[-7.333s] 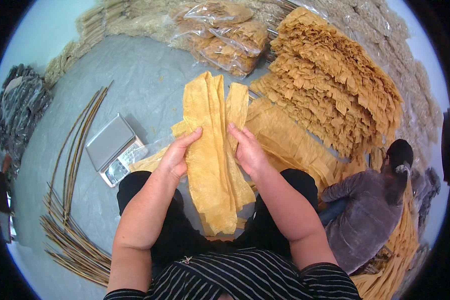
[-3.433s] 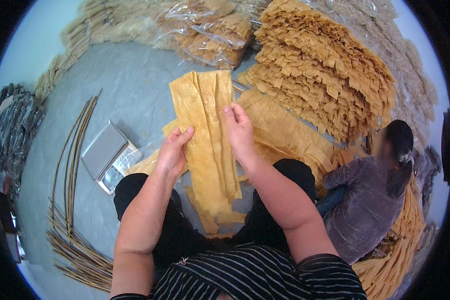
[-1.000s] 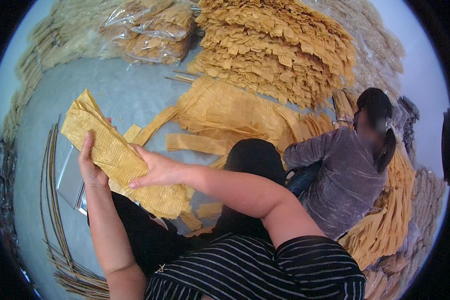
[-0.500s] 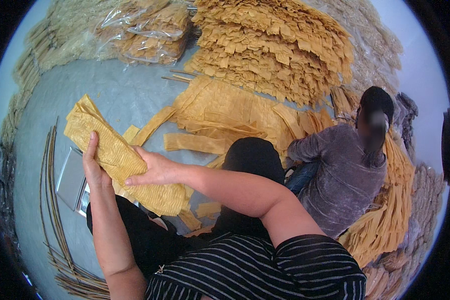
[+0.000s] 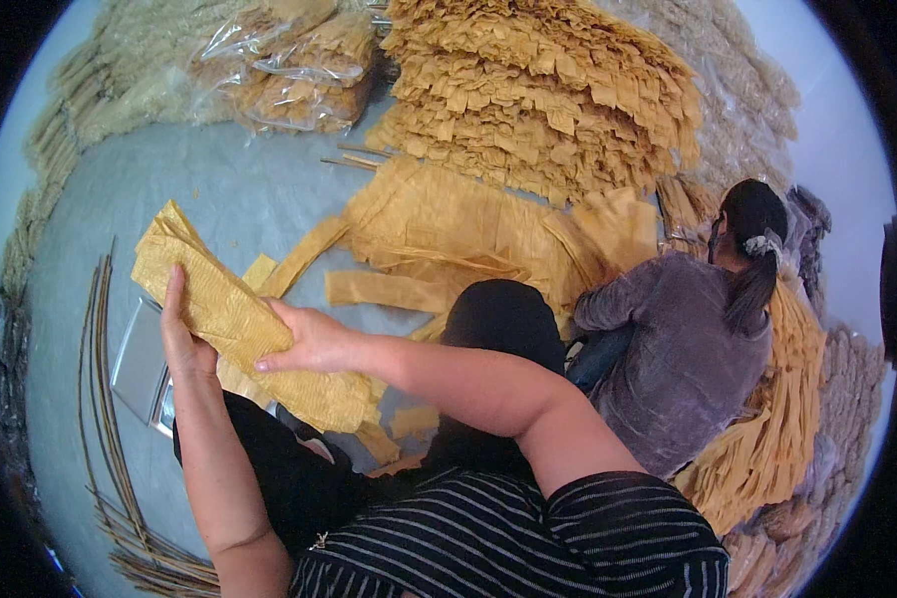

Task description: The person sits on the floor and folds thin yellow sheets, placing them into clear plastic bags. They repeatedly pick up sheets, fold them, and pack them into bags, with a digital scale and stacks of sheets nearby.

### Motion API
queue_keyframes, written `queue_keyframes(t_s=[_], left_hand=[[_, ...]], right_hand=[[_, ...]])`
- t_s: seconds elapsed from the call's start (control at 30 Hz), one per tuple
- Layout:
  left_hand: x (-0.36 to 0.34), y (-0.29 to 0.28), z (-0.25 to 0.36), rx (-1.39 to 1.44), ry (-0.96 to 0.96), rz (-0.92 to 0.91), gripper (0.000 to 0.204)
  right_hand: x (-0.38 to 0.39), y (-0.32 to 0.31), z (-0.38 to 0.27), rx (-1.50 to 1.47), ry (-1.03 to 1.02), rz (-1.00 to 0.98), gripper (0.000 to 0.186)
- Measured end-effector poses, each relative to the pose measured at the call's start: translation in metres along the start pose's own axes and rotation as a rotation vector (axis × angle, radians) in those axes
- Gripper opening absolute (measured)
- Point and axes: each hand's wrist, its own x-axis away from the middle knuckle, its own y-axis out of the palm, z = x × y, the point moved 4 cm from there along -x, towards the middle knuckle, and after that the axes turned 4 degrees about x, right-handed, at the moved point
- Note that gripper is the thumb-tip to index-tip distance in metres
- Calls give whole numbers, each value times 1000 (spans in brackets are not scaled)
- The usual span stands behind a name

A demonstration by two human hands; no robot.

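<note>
A long bundle of layered yellow, wrinkled sheets [image 5: 231,317] slants across my lap, its far end up to the left. My left hand [image 5: 186,334] grips its left side, with the thumb lying on the top face and the fingers hidden behind. Lower down, my right hand [image 5: 304,341] is closed round the right edge, thumb on top. The layers fan slightly apart at the far end. Loose yellow strips [image 5: 304,257] and broad flat sheets [image 5: 439,219] lie on the floor beyond my hands.
A silver-topped scale [image 5: 142,361] stands left of my knee, near long thin rods [image 5: 105,399]. A tall stack of yellow sheets [image 5: 538,95] rises at the back beside plastic-wrapped bundles [image 5: 294,70]. A co-worker in a grey top [image 5: 683,349] sits at right, against more sheets [image 5: 757,448].
The bundle's far end has dipped slightly, with both my hands still gripping it. At right, the co-worker's head has turned away, and a sheet has been raised in front of them.
</note>
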Motion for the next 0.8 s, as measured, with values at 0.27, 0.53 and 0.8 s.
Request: queue_keyframes(t_s=[0.27,0.53,0.8], left_hand=[[-3,-13,-1,50,27,-4,38],[-2,-13,0,94,70,-2,39],[17,24,-34,-181,-23,-224,46]], right_hand=[[3,1,-3,18,-51,7,86],[-2,0,-3,72,21,-40,84],[51,-18,-2,-74,-128,276,75]])
